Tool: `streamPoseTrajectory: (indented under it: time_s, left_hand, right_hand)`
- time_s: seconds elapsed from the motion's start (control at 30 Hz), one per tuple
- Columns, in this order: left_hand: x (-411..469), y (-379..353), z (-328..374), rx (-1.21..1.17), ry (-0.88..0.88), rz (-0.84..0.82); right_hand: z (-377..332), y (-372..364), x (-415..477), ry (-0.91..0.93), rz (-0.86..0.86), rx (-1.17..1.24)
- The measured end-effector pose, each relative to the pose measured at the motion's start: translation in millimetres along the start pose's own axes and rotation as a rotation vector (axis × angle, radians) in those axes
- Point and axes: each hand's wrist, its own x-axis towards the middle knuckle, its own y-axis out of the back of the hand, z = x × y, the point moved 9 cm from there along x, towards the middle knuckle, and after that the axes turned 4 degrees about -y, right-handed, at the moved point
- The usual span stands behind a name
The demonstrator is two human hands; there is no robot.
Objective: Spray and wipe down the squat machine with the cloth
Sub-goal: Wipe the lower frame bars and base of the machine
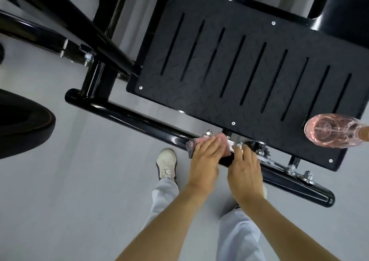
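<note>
Left hand [203,161], fingers flat, presses soft pink cloth [220,138] onto squat machine's base tube [127,114], right hand [245,171] resting open alongside, spray bottle [329,131] on footplate [159,97]; limp, light cloth prob. best bunched under palm.

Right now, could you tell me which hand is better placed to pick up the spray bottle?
Probably the right hand: it rests bare on the bar, nearer the spray bottle on the footplate's right end, while the left hand presses the cloth.
</note>
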Motion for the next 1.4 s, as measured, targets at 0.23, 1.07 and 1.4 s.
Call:
streamPoseTrajectory:
  time_s: [0.23,1.07,1.4]
  left_hand:
    - [-4.9,83.0,-128.2,0.103,-0.185,0.092]
    - [-82.4,129.4,-334.9,-1.416,1.438,1.334]
    - [-85.3,141.4,-344.2,-1.293,1.128,1.357]
  right_hand:
    - [-61.8,-12.3,0.6,0.266,-0.039,-0.107]
    - [-157.0,-31.6,26.9,0.287,0.061,-0.129]
    - [-154.3,-33.1,27.8,0.309,0.072,-0.209]
